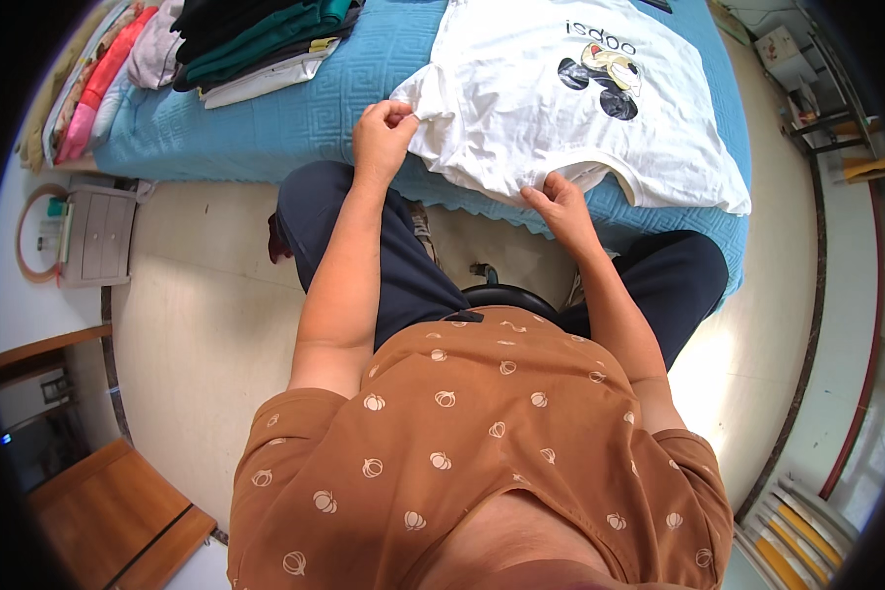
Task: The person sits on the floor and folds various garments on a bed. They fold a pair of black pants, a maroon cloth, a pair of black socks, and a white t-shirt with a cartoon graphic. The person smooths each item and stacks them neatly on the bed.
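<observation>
A white T-shirt (501, 96) with a printed cartoon dog and lettering lies spread on the blue quilted bedspread (243, 140). Its neckline faces me and hangs near the bed's front edge. My left hand (383, 136) pinches the sleeve on the shirt's left side between thumb and fingers. At the shoulder beside the collar, my right hand (560, 210) grips the fabric with its thumb and fingertips. The cloth between the two hands is wrinkled. The far hem runs out of the picture at the top.
Folded dark and green clothes (265, 37) are stacked at the bed's back left, with white garments underneath. Rolled colourful textiles (107, 81) lie farther left. A small grey cabinet (97, 234) stands on the floor at left. A black round seat (512, 297) shows between my legs.
</observation>
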The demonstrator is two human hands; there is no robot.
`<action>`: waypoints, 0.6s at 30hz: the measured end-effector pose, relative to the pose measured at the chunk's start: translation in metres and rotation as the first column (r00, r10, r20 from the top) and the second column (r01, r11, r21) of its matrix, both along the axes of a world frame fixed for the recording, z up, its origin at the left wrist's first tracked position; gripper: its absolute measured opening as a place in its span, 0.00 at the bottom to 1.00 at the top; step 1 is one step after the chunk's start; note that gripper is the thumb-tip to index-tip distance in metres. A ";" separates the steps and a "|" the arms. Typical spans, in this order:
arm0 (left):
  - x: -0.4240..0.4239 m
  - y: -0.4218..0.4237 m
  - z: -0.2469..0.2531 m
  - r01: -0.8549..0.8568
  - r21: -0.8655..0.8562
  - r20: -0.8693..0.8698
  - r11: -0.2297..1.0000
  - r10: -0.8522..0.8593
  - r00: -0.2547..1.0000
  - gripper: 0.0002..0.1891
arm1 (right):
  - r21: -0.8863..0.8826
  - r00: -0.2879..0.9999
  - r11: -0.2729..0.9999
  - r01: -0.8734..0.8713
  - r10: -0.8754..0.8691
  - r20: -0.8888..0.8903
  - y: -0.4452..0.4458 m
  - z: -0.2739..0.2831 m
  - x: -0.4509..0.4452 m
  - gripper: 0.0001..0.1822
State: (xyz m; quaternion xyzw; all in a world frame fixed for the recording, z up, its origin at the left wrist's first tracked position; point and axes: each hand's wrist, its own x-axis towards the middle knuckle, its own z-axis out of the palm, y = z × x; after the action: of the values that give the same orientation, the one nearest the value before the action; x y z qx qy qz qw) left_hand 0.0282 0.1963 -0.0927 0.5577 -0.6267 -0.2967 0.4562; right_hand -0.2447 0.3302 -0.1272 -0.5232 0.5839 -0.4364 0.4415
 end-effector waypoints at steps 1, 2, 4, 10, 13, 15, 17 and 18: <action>-0.006 0.005 0.004 0.036 -0.083 0.037 0.996 -0.033 0.999 0.08 | -0.010 0.999 1.000 0.012 -0.011 0.046 -0.001 -0.007 -0.001 0.17; -0.009 0.007 0.005 0.092 -0.081 0.047 0.992 -0.089 0.995 0.09 | -0.021 0.996 0.999 0.026 -0.024 0.091 -0.002 -0.012 -0.002 0.18; -0.015 0.019 0.009 0.065 -0.126 0.300 0.990 -0.025 0.954 0.11 | -0.031 0.996 0.999 0.023 -0.020 0.087 -0.002 -0.015 -0.002 0.18; -0.019 0.003 -0.007 -0.039 -0.198 0.469 0.980 0.129 0.874 0.12 | -0.053 0.986 0.998 -0.014 0.023 0.168 -0.001 -0.008 0.003 0.12; -0.012 -0.004 -0.009 -0.054 -0.093 0.303 0.994 0.079 0.950 0.08 | -0.058 0.990 0.998 0.001 0.007 0.138 -0.001 -0.006 0.000 0.13; -0.005 -0.008 -0.004 -0.035 -0.028 0.002 0.999 0.035 0.999 0.05 | -0.051 0.991 0.999 -0.001 0.008 0.135 0.000 -0.006 -0.001 0.13; -0.003 -0.006 0.003 0.048 0.030 -0.549 0.998 -0.024 0.835 0.05 | -0.025 0.980 1.000 0.010 -0.005 0.199 0.000 -0.006 0.000 0.13; 0.002 -0.007 0.005 0.065 0.028 -0.717 0.997 -0.026 0.697 0.06 | -0.011 0.973 1.000 0.012 -0.009 0.231 0.000 -0.006 0.002 0.13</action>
State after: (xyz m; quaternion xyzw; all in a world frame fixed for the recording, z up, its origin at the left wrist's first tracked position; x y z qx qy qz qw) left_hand 0.0298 0.1892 -0.0880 0.3943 -0.4061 -0.5171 0.6421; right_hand -0.2431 0.3305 -0.1328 -0.4686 0.5285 -0.5003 0.5007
